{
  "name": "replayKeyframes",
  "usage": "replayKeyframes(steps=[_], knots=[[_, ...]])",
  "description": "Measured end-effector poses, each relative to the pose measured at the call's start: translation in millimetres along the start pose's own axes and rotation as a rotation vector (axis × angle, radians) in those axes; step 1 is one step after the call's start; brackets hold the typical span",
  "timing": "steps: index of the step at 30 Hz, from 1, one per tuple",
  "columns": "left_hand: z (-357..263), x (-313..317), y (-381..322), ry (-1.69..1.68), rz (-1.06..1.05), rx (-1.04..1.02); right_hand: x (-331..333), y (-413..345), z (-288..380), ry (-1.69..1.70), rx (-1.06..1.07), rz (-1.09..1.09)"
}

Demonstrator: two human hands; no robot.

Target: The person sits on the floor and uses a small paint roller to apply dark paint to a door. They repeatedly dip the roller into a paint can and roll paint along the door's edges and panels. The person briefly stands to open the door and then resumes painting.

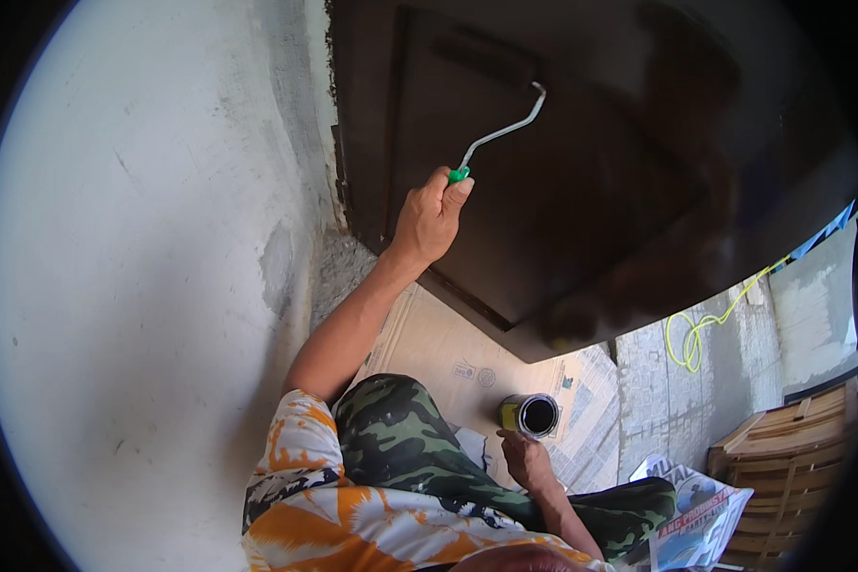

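Note:
My left hand (429,218) grips the green handle of a paint roller (504,132). Its dark roller sleeve (482,56) lies against a glossy dark brown door panel (572,186), near the upper left of the panel. Lower down, my right hand (528,461) is at the near side of an open metal can (540,415) of dark paint or stain. The fingers meet the can's lower edge, but how firmly they hold it does not show. The can is above cardboard, its dark mouth facing up.
A pale plastered wall (150,250) rises on the left. Flattened cardboard (450,336) covers the floor under the panel. To the right are a coiled yellow-green cord (693,339), a printed sheet (708,511) and a slatted wooden item (794,465).

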State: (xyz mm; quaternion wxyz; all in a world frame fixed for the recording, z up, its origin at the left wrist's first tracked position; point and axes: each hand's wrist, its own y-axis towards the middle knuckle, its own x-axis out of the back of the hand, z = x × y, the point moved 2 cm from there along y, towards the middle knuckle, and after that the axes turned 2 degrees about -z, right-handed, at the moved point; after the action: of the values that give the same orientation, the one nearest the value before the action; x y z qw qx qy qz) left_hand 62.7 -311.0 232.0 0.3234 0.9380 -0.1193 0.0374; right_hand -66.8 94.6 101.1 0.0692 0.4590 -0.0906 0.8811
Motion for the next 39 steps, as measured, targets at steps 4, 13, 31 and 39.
replayKeyframes(steps=[4,13,31,39], knots=[[60,-11,-76,0.108,0.034,0.09,6,2,9,0.01,-0.016,0.011],[63,-35,-163,0.172,0.086,-0.083,4,7,5,0.034,-0.026,0.037],[168,-87,-298,0.19,0.305,0.391,4,6,-2,0.052,-0.087,0.054],[193,-75,-346,0.342,0.377,0.55,-3,6,-8,0.046,-0.064,0.067]])
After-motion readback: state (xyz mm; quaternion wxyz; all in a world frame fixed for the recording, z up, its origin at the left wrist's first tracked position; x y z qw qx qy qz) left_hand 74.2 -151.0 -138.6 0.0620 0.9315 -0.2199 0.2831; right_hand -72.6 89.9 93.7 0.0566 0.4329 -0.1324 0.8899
